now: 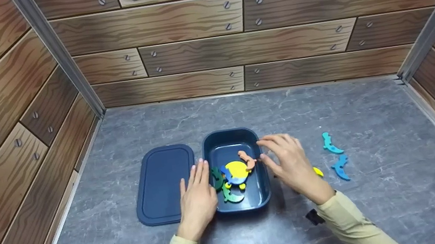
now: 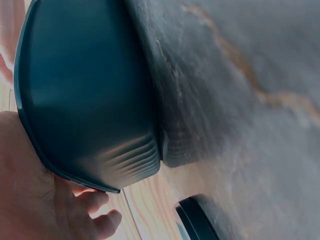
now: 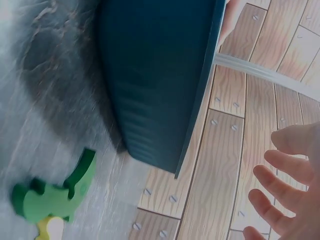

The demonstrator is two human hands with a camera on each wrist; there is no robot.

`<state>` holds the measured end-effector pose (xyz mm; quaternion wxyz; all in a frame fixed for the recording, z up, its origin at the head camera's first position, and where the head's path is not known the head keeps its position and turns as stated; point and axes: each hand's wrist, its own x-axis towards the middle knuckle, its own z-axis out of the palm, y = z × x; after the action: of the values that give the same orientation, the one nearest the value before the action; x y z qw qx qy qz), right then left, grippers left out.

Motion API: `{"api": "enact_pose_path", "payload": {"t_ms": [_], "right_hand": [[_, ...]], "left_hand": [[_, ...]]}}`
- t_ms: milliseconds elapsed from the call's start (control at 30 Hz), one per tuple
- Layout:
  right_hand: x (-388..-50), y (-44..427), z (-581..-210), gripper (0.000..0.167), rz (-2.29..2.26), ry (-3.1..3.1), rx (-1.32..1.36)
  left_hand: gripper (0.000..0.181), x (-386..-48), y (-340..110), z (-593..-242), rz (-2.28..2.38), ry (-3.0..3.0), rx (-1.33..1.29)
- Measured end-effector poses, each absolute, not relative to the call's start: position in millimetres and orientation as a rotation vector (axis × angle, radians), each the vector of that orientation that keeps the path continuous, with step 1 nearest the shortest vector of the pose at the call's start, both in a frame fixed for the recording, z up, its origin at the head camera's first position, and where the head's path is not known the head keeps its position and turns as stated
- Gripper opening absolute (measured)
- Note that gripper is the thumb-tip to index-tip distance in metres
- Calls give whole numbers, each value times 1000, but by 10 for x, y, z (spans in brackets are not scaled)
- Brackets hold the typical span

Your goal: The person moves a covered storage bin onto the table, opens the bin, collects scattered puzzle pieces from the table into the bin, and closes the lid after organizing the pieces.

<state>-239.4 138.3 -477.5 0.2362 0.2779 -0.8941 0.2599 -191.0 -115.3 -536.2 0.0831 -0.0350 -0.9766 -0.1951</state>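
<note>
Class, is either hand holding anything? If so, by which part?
Nothing is held: the left hand lies straight-fingered along the left rim of the blue container; the right hand is open beside the right rim.

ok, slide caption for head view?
Left hand and right hand flank an open, glossy, rounded-rectangular dark-blue box of multicoloured animal-shaped pieces, flat dark-blue lid alongside.

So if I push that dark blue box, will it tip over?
Probably not: the dark blue, rounded, plastic-looking box sits flat, so it likely slides. Its shiny surface may feel slippery, and the colourful animal-shaped toys inside could shift.
</note>
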Motion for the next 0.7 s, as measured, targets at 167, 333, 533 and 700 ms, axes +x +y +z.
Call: {"api": "enact_pose_path", "payload": {"t_ms": [167,333,533,700], "right_hand": [[-2367,1477,-4784,30,727,-2459,727],[-2353,1553,-4803,30,729,-2473,698],[-2348,1663,-4822,31,720,-2465,680],[-2339,1760,-4878,32,703,-2489,652]], "left_hand": [[59,-1914,-1158,-5366,-582,-2919,-106],[60,-1910,-1162,-5371,-577,-2928,-95],[60,-1913,-1156,-5370,-585,-2929,-99],[59,-1913,-1154,-5369,-586,-2926,-102]]}}
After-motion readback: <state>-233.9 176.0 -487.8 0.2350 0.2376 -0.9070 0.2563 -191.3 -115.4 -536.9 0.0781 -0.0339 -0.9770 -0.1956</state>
